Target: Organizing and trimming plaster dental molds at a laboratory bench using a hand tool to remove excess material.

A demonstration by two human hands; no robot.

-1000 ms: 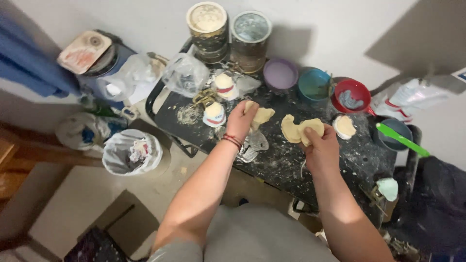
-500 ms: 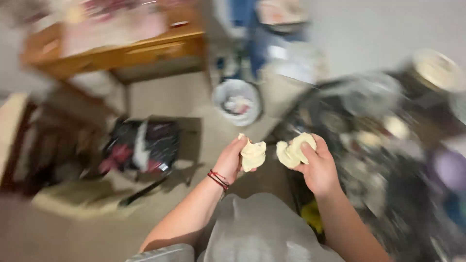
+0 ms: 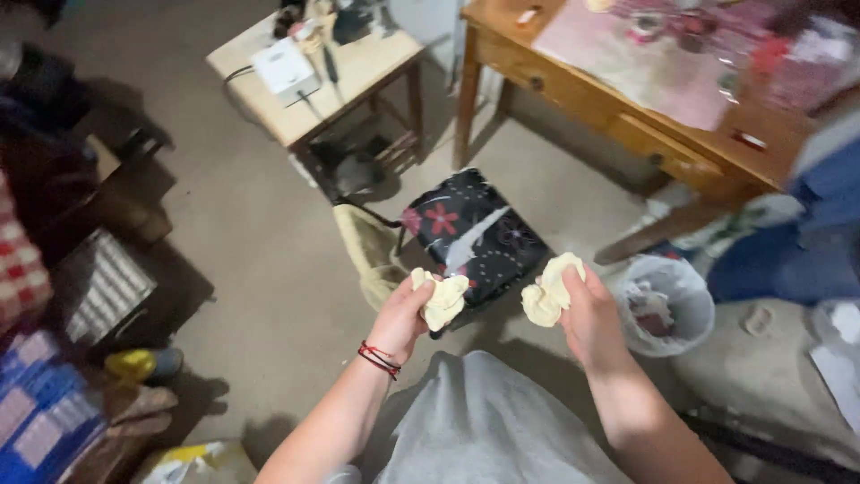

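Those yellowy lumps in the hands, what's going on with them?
A person stands holding one pale cream lump in each hand. The left hand grips the left lump, and the right hand grips the right lump. Both are held apart above the floor, over a black floral bag, with a lined bin just to the right.

Dim, warm indoor light with deep shadows at the left; edges bend and blur slightly.

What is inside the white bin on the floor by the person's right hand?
The white bin is lined with a pale bag and holds crumpled white and reddish scraps. Anything beneath that top layer is covered. The right hand hides a little of its near rim.
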